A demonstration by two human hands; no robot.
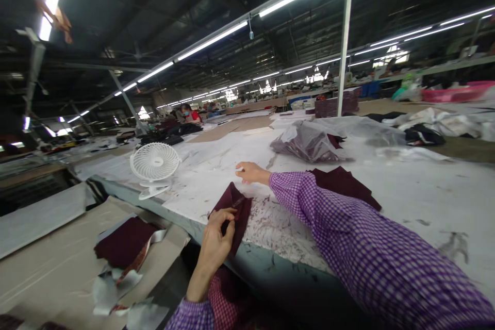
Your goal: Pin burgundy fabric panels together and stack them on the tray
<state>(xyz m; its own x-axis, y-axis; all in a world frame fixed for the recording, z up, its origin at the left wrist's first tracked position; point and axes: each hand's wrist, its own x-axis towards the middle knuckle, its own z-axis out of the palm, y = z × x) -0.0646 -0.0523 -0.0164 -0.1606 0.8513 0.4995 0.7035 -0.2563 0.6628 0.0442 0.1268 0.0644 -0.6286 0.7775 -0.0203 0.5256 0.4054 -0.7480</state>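
Note:
My left hand (217,236) is at the table's near edge, thumb and index finger pinched together on a dark maroon fabric piece (243,215). The cloth lies partly folded and hangs slightly over the edge. My right hand (252,172) reaches across above the white tabletop, fingers stretched forward, with nothing seen in them. Beyond my right forearm lie more maroon fabric pieces (346,184), partly hidden by the checked sleeve. Behind them rests a clear plastic bag (305,142) with dark cloth inside.
A small white fan (155,165) stands at the table's left edge. Lower left, a beige surface (46,268) holds a maroon fabric stack (126,241) and pale scraps. A metal pole (345,41) rises behind the bag. Farther back sits a person in red (192,115).

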